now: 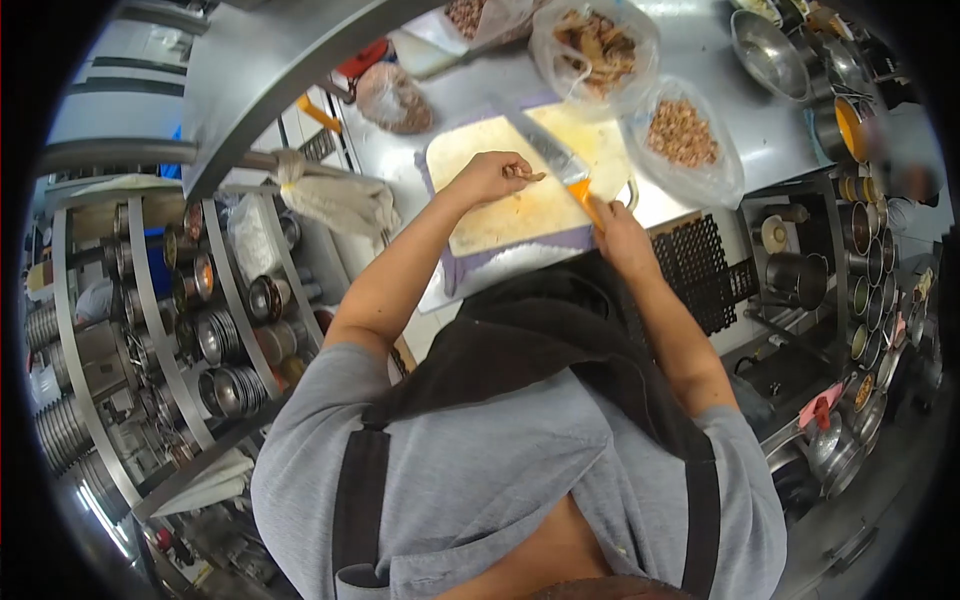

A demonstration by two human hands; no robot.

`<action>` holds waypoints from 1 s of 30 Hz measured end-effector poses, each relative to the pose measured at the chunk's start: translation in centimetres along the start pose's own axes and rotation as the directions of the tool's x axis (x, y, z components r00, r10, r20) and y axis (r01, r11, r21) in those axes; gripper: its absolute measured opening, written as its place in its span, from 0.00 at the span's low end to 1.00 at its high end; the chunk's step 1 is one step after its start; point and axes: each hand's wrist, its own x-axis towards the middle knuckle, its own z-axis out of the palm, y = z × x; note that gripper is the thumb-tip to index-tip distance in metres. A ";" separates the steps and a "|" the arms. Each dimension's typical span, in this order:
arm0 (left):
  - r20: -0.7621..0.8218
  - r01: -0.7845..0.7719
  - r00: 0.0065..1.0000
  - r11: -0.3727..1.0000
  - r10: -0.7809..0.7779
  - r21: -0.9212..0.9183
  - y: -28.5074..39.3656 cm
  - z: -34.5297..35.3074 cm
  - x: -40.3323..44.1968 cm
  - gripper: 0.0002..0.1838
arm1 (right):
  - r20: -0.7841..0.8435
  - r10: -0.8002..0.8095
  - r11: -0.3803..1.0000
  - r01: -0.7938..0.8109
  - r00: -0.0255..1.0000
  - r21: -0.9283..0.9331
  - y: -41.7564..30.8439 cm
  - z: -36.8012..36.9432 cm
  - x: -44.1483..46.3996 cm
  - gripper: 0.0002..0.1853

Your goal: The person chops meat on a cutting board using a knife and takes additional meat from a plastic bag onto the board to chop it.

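My right hand (622, 238) is wrapped round the orange handle of a wide-bladed kitchen knife (550, 150). The blade angles up and left over the cream cutting board (475, 225). On the left part of the board, my left hand (490, 178) has its fingers pinched on a small brown piece of food (536, 177). Too little of that piece shows to tell its kind. A few tiny scraps lie on the board below the hand. Under the board a purple cloth (575, 238) sticks out along the edges.
Behind the board stands a plastic bag of large brown pieces (597, 55). An open bag of small chopped pieces (685, 133) is at the right. A tied bag (394, 98) sits back left. Farther right is a steel bowl (770, 55). A metal shelf bar (300, 75) crosses the upper left.
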 end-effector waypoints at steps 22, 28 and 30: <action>-0.288 -0.137 0.938 0.968 0.195 0.209 -0.4 2.2 -0.7 0.16 | 0.133 0.408 0.872 -0.429 0.903 0.235 -4.0 -0.4 -3.7 0.28; -0.374 -0.050 0.912 0.951 0.168 0.305 0.6 4.6 0.0 0.10 | 0.158 0.330 0.923 -0.353 0.931 0.155 -3.8 0.3 -1.8 0.28; -0.331 0.000 0.939 0.961 0.095 0.277 1.2 4.4 0.1 0.09 | 0.086 0.231 0.962 -0.241 0.969 0.128 -3.4 0.5 -0.8 0.28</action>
